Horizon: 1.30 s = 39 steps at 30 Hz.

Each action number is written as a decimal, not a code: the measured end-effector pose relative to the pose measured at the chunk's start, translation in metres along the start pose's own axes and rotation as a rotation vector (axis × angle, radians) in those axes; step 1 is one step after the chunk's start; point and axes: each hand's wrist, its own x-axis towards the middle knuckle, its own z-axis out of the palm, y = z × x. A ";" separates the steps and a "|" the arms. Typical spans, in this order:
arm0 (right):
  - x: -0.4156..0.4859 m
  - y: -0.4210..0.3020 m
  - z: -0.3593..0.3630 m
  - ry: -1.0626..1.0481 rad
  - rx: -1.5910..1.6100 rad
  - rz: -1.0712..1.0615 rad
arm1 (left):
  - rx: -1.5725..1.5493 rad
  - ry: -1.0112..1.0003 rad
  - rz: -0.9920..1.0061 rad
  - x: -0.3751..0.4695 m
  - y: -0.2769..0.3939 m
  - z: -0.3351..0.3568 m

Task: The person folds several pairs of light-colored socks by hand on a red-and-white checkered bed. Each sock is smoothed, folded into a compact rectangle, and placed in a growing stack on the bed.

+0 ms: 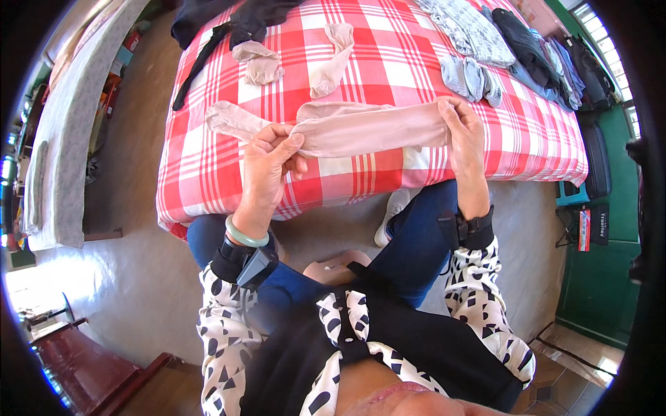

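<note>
A long pale pink sock (374, 130) is stretched sideways above the near part of the bed. My left hand (268, 164) pinches its left end between thumb and fingers. At the other end, my right hand (464, 132) grips the edge of the fabric. Another length of pale pink knit (234, 120) lies on the checked cloth behind my left hand; whether it joins the held sock I cannot tell. Farther back are a crumpled beige sock (260, 63) and a bent pale sock (333, 62).
The bed has a red-and-white checked cover (208, 156). Black clothing (260, 21) lies at its far left. Rolled grey-blue socks (471, 78) sit before folded patterned fabric (468, 34) and dark folded clothes (525, 49). A pink stool (335, 265) is between my legs.
</note>
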 end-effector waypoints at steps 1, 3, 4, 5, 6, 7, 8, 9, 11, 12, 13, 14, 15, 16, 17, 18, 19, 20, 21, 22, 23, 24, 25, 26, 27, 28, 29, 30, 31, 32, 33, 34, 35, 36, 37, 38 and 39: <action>0.012 -0.001 0.000 -0.036 -0.009 -0.029 | 0.003 -0.016 -0.018 0.001 -0.001 0.001; 0.034 0.001 0.004 -0.055 -0.159 -0.038 | -0.023 -0.025 -0.015 0.001 -0.004 0.001; 0.044 0.002 0.006 -0.096 -0.246 -0.051 | -0.032 -0.028 -0.029 0.000 -0.006 0.001; 0.051 0.003 0.008 -0.085 -0.360 -0.002 | -0.041 -0.031 -0.043 -0.001 -0.008 0.000; 0.058 0.003 0.011 -0.137 -0.461 0.012 | -0.086 -0.025 -0.059 -0.003 -0.011 0.000; 0.061 0.003 0.011 -0.207 -0.498 -0.035 | -0.070 -0.024 -0.073 -0.004 -0.012 -0.001; 0.064 0.001 0.011 -0.244 -0.560 -0.014 | -0.058 -0.021 -0.080 -0.005 -0.014 -0.001; 0.065 0.000 0.011 -0.295 -0.591 -0.010 | -0.038 -0.017 -0.108 -0.005 -0.014 -0.003; 0.062 -0.003 0.008 -0.347 -0.534 0.001 | -0.012 0.004 -0.116 -0.006 -0.013 -0.005; 0.059 -0.006 0.006 -0.382 -0.470 0.010 | 0.012 0.007 -0.139 -0.005 -0.011 -0.006; 0.055 -0.007 0.003 -0.422 -0.392 0.009 | 0.039 0.013 -0.156 -0.005 -0.009 -0.007; 0.050 -0.008 0.001 -0.398 -0.369 0.036 | 0.067 0.011 -0.131 -0.005 -0.007 -0.008; 0.044 -0.008 0.000 -0.419 -0.322 0.058 | 0.097 0.012 -0.100 -0.006 -0.005 -0.007; 0.037 -0.007 -0.003 -0.409 -0.280 0.081 | 0.117 -0.002 -0.043 -0.006 -0.003 -0.007; 0.031 -0.006 -0.005 -0.382 -0.251 0.117 | 0.204 0.006 -0.049 -0.007 -0.001 -0.006; 0.023 -0.003 -0.008 -0.347 -0.296 0.151 | 0.279 0.008 -0.029 -0.007 0.000 -0.005; 0.017 0.000 -0.010 -0.360 -0.259 0.154 | 0.347 0.000 -0.009 -0.006 0.001 -0.005; 0.012 0.004 -0.011 -0.347 -0.252 0.182 | 0.365 0.026 0.011 -0.004 0.002 -0.004; 0.007 0.007 -0.013 -0.351 -0.233 0.200 | 0.365 0.072 0.030 -0.002 0.002 -0.004; 0.005 0.012 -0.014 -0.292 -0.285 0.216 | 0.361 0.100 0.042 0.002 0.001 -0.005; 0.003 0.014 -0.017 -0.282 -0.299 0.204 | 0.369 0.160 0.025 0.006 0.001 -0.005; 0.002 0.018 -0.018 -0.273 -0.308 0.188 | 0.397 0.156 0.050 0.009 0.000 -0.005; 0.001 0.019 -0.020 -0.266 -0.315 0.177 | 0.412 0.138 0.067 0.012 -0.001 -0.005; 0.002 0.020 -0.022 -0.269 -0.321 0.164 | 0.428 0.139 0.076 0.013 -0.001 -0.004; 0.002 0.021 -0.024 -0.245 -0.336 0.155 | 0.445 0.140 0.086 0.015 -0.002 -0.002; 0.002 0.020 -0.027 -0.232 -0.343 0.162 | 0.521 0.154 0.096 0.016 -0.003 0.000; 0.002 0.020 -0.029 -0.226 -0.350 0.170 | 0.542 0.146 0.129 0.016 -0.003 0.003; 0.002 0.019 -0.031 -0.227 -0.334 0.124 | 0.561 0.139 0.162 0.018 -0.003 0.005; 0.002 0.019 -0.033 -0.223 -0.338 0.131 | 0.575 0.122 0.200 0.020 -0.003 0.008; 0.001 0.018 -0.035 -0.228 -0.325 0.119 | 0.639 0.119 0.201 0.022 -0.001 0.010; 0.002 0.018 -0.036 -0.233 -0.313 0.106 | 0.698 0.107 0.207 0.025 0.000 0.012; 0.004 0.017 -0.036 -0.216 -0.340 0.091 | 0.759 0.112 0.211 0.029 0.002 0.014; 0.006 0.017 -0.037 -0.198 -0.368 0.077 | 0.741 0.095 0.191 0.033 0.003 0.014; 0.010 0.016 -0.038 -0.192 -0.398 0.063 | 0.723 0.107 0.167 0.036 0.004 0.014; 0.015 0.015 -0.038 -0.204 -0.399 0.049 | 0.708 0.114 0.151 0.039 0.005 0.014; 0.020 0.014 -0.038 -0.216 -0.399 0.035 | 0.675 0.112 0.102 0.042 0.007 0.012; 0.026 0.013 -0.037 -0.235 -0.387 0.022 | 0.645 0.106 0.059 0.045 0.008 0.011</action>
